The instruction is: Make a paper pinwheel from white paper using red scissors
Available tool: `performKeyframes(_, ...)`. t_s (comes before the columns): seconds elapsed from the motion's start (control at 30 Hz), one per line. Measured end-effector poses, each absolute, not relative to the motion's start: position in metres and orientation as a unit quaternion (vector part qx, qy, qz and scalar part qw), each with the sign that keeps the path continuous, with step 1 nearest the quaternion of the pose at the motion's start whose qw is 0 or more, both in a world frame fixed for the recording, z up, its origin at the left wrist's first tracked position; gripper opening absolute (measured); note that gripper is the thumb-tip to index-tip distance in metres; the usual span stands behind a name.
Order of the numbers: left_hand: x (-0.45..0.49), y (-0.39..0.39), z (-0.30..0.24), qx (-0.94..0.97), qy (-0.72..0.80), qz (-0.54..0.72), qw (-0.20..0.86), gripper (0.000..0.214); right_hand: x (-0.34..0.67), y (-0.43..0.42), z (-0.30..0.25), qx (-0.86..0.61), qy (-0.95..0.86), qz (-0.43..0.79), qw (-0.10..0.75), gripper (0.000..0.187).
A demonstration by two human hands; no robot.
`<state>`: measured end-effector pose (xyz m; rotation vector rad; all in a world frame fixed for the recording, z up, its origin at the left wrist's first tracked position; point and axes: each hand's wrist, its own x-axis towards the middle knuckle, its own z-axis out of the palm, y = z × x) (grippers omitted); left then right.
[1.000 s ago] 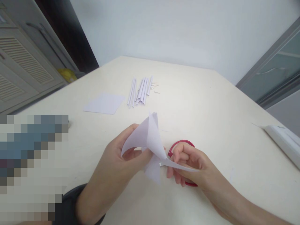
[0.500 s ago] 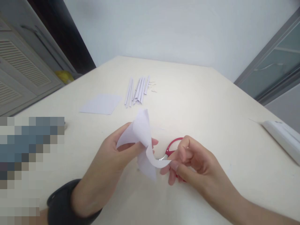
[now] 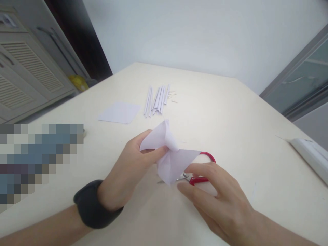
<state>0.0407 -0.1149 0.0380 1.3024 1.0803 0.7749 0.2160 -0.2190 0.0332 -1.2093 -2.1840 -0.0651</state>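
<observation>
My left hand (image 3: 138,164), a black band on its wrist, grips a white piece of paper (image 3: 170,165) that is gathered and curved into several flared petal-like parts. My right hand (image 3: 215,194) is just right of the paper, thumb and index finger apart; the index fingertip is close to the paper's lower right part, and whether they touch I cannot tell. Behind and below the paper lies a pair of scissors (image 3: 198,180) with red handles, partly covered by the paper and my right hand.
Several rolled paper tubes (image 3: 159,99) lie farther back, small scraps beside them. To their left are flat square paper sheets (image 3: 120,112). A white object (image 3: 309,157) with a thin tip rests at the right edge. A blurred-out patch (image 3: 38,153) covers the left.
My right hand has let go of the curled paper strip and its fingers have opened. The paper's right part now spreads out flat to the right. The view has shifted slightly.
</observation>
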Motion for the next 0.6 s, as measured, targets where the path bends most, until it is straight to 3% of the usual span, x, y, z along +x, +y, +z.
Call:
performKeyframes(0.2, 0.041, -0.121, 0.036, 0.559, 0.459, 0.321, 0.611, 0.019, 0.213, -0.215, 0.027, -0.48, -0.819, 0.014, 0.315, 0.019)
performKeyframes(0.4, 0.04, -0.123, 0.035, 0.549, 0.451, 0.316, 0.629, 0.024, 0.218, -0.215, 0.029, -0.485, -0.81, 0.044, 0.327, 0.021)
performKeyframes(0.6, 0.042, -0.12, 0.046, 0.467, 0.421, 0.29, 0.721, 0.016, 0.22, -0.216, 0.026, -0.466, -0.811, 0.062, 0.347, 0.022)
